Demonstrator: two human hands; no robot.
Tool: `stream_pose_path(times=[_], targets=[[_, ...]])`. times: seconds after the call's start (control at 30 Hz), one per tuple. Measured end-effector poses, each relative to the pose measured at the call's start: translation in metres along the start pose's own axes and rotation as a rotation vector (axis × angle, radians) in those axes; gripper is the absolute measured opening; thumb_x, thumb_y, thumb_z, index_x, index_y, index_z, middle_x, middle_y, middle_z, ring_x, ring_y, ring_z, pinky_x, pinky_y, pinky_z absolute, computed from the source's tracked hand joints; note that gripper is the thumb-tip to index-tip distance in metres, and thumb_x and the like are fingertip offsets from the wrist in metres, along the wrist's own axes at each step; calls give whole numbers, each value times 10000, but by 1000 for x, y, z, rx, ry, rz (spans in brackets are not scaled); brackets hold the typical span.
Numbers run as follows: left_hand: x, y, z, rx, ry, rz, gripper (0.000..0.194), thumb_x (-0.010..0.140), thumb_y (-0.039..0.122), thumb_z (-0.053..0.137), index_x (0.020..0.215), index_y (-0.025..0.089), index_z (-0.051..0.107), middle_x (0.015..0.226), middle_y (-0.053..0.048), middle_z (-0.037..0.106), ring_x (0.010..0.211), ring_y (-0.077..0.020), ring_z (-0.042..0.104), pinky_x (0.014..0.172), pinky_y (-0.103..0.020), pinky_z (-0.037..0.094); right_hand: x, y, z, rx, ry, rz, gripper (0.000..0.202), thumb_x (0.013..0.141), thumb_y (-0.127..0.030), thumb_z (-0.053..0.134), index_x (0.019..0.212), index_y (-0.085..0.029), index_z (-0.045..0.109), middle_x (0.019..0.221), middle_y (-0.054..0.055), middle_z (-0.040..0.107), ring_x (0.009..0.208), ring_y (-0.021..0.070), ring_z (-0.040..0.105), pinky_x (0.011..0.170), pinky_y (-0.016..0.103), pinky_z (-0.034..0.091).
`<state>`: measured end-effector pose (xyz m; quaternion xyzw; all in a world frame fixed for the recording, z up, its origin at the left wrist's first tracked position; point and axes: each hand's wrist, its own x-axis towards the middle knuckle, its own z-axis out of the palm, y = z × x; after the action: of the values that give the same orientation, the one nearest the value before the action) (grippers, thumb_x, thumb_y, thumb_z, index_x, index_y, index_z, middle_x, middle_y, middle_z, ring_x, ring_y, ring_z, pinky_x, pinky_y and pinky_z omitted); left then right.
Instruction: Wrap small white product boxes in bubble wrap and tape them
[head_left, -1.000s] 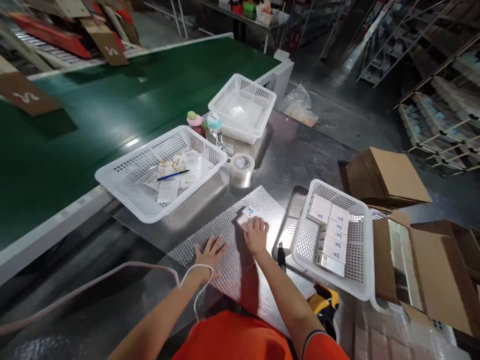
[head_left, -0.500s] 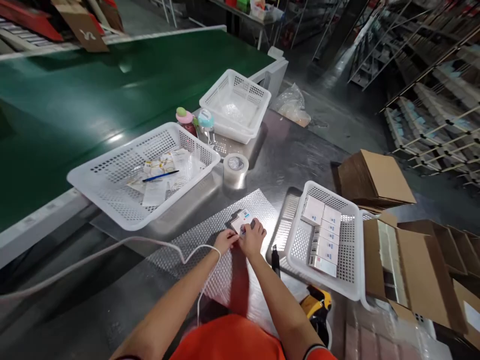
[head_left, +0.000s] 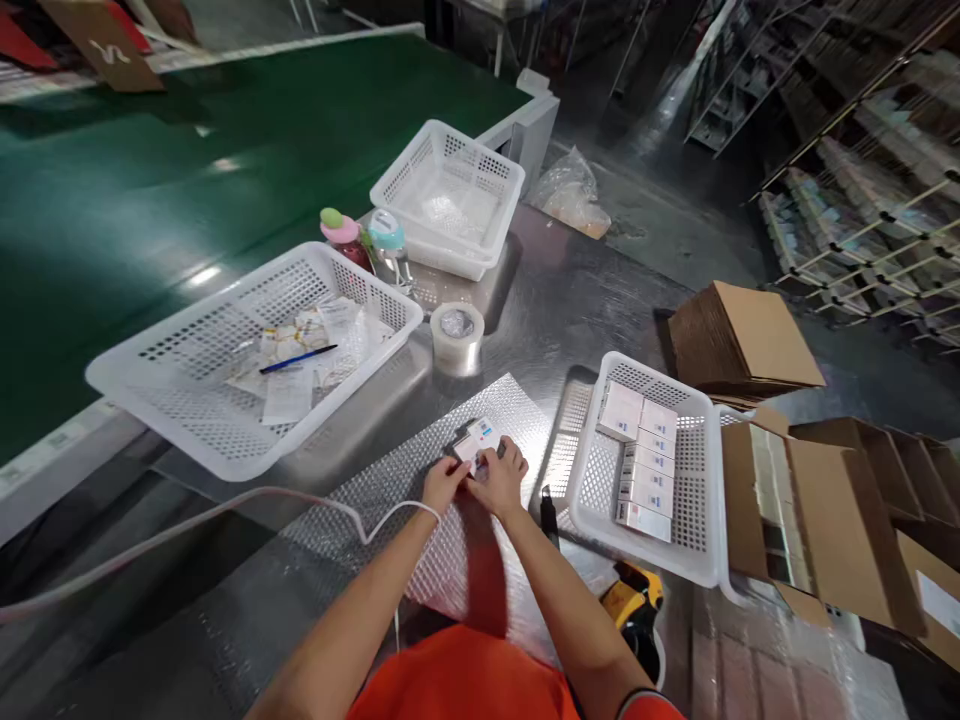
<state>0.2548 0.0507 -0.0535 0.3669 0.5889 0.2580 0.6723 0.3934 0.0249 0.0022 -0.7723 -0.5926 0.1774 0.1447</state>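
1. Close together, the left hand (head_left: 442,485) and right hand (head_left: 501,480) are held, forearms (head_left: 358,608) extended.
2. White boxes (head_left: 482,433) are grasped by the right fingers over bubble wrap (head_left: 519,412).
3. The left fingers' grip cannot be told.

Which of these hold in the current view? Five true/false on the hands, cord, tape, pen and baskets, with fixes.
1. The left hand and right hand are both at the boxed goods on the bubble wrap. True.
2. The pen lies on the bubble wrap. False: it lies in the left basket, over papers.
3. The right basket holds white boxes. True.
4. The cord runs to the right wrist. False: it runs to the left wrist.
5. The tape sits on the table, outside the baskets. True.
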Motion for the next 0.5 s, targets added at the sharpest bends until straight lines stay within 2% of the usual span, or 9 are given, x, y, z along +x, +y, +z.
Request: stream_pose_path(times=[0.07,0.13,0.2,0.27,0.33,0.4,0.5], targets=[[-2,3,0,-58,-9,-24,589,574,743,762,692,214,534,582,21,629,572,-168,655,558,-292,552,24,16,-16,14,-8,71,242,875,-381,667,1065,-230,673,1415,132,520,1342,328,432,1060,467,368],[-5,5,-2,-150,-33,-65,589,533,711,817,704,202,574,592,6,659,603,-181,686,611,-309,579,55,34,-36,-51,-7,204,270,949,-264,533,1190,-202,638,1326,136,584,1275,271,510,1032,392,408],[-7,7,-3,-230,-53,-112,580,491,654,875,720,190,613,618,-14,694,621,-184,703,635,-303,581,85,51,-54,-138,-25,319,332,967,-183,477,1275,-152,598,1268,170,614,1197,264,570,980,366,440],[-9,9,-3,-257,-60,-149,568,479,620,900,728,184,635,651,-34,724,622,-188,711,619,-296,573,107,62,-67,-184,-68,355,296,958,-177,526,1233,-127,625,1205,193,639,1139,286,607,935,375,458],[-10,11,-3,-262,-67,-169,556,484,615,899,717,182,638,654,-42,729,605,-191,707,597,-297,565,119,66,-77,-195,-117,322,197,940,-186,589,1103,-125,682,1141,184,660,1096,290,626,925,384,458],[-10,13,-2,-276,-79,-164,551,485,617,893,699,185,626,636,-34,717,596,-191,702,592,-301,563,119,62,-82,-198,-162,246,143,941,-171,593,992,-118,715,1121,174,670,1086,278,629,944,387,447],[-9,15,1,-257,-82,-126,547,491,623,873,685,191,600,622,-21,697,601,-190,696,602,-309,564,97,42,-76,-158,-242,77,132,928,-156,615,902,-145,744,1143,126,692,1074,227,640,962,326,452]])
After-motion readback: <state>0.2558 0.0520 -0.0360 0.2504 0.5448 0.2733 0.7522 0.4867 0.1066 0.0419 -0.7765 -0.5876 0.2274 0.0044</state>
